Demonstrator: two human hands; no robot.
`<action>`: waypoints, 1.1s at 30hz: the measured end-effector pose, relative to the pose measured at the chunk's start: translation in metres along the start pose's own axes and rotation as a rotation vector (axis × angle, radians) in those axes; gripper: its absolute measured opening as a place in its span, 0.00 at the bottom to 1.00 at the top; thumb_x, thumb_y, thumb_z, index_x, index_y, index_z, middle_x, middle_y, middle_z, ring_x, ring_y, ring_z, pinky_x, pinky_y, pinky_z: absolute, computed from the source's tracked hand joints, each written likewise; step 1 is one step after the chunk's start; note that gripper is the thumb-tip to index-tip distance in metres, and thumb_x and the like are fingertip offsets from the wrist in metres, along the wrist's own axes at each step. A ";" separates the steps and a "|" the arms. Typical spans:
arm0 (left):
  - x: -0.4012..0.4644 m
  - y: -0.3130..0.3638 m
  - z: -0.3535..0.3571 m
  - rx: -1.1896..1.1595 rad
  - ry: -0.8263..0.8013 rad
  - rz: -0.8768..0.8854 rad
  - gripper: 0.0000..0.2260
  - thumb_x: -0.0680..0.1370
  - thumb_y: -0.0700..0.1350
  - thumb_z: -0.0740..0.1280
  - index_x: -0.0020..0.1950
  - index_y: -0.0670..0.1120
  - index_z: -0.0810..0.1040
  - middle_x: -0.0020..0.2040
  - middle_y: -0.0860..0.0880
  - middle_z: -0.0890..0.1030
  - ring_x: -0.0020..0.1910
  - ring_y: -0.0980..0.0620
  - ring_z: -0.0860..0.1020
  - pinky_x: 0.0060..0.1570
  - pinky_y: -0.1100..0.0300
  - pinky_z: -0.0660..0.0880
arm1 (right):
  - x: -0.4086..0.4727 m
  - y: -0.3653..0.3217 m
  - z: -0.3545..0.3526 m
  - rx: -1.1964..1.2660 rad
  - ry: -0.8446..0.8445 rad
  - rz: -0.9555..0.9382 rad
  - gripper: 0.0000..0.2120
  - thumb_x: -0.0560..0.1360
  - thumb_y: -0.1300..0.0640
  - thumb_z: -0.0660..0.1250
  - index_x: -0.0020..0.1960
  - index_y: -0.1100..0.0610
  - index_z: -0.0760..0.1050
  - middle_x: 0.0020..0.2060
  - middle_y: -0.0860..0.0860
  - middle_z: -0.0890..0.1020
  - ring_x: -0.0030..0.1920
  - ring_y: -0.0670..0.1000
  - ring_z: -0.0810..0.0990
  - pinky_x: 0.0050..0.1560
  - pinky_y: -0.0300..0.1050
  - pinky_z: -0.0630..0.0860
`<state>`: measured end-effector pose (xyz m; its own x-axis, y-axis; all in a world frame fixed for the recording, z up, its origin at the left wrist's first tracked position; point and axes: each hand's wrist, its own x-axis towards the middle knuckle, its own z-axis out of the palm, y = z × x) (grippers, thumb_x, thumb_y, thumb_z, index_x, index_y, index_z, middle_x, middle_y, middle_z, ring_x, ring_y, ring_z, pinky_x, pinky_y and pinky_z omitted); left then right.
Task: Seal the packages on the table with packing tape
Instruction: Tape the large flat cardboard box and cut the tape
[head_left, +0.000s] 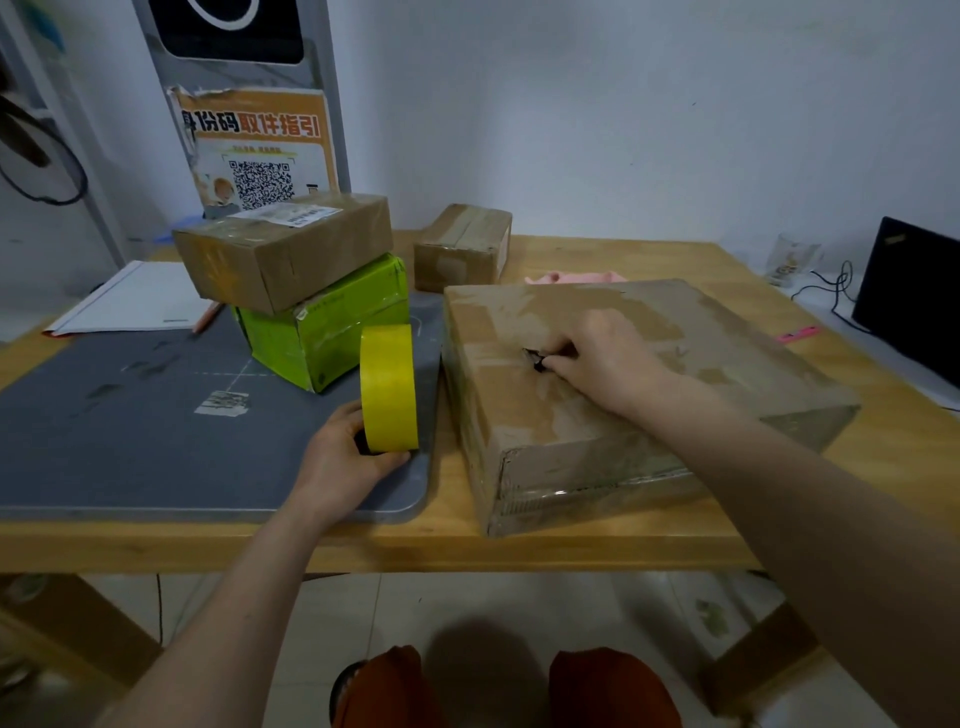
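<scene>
Yellow tape roll (388, 387) standing on edge on the grey mat (130, 415), just left of the big box (623, 395). Left hand (345, 462) gripping the roll from below, fingers curled round its lower rim. Right hand (597, 353) resting on top of the big box, fingers pinched on a small dark item (535, 358), too small to identify. Behind the roll, green box (332, 332) with a brown box (283, 249) stacked crookedly on it. Small box (462, 247) further back. White papers (130, 299) at far left of the bench (363, 540). Laptop (914, 296) at right edge.
</scene>
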<state>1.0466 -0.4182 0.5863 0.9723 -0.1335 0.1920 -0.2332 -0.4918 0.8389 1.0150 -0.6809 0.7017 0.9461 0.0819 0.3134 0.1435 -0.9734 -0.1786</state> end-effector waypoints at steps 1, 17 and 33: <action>0.000 0.000 0.000 0.001 0.001 0.003 0.21 0.68 0.40 0.79 0.51 0.57 0.73 0.62 0.46 0.78 0.57 0.48 0.76 0.52 0.56 0.69 | -0.003 0.000 0.004 0.006 0.033 0.002 0.08 0.77 0.59 0.68 0.48 0.60 0.85 0.44 0.55 0.84 0.48 0.56 0.80 0.48 0.50 0.76; 0.003 -0.003 0.002 0.032 0.005 -0.011 0.17 0.69 0.40 0.79 0.52 0.52 0.77 0.62 0.45 0.77 0.57 0.46 0.76 0.52 0.55 0.70 | -0.034 -0.003 0.014 0.077 -0.140 0.051 0.17 0.83 0.55 0.55 0.65 0.59 0.75 0.69 0.52 0.74 0.70 0.55 0.70 0.67 0.51 0.68; 0.001 -0.002 0.002 -0.028 -0.021 -0.043 0.18 0.69 0.36 0.78 0.56 0.46 0.80 0.62 0.44 0.79 0.59 0.42 0.78 0.59 0.44 0.74 | -0.018 -0.123 0.028 0.957 -0.111 0.268 0.32 0.78 0.48 0.66 0.76 0.57 0.58 0.72 0.53 0.68 0.67 0.52 0.70 0.58 0.41 0.67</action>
<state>1.0482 -0.4188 0.5836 0.9808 -0.1306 0.1446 -0.1898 -0.4730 0.8604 0.9883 -0.5569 0.6920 0.9962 -0.0480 0.0729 0.0489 -0.3848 -0.9217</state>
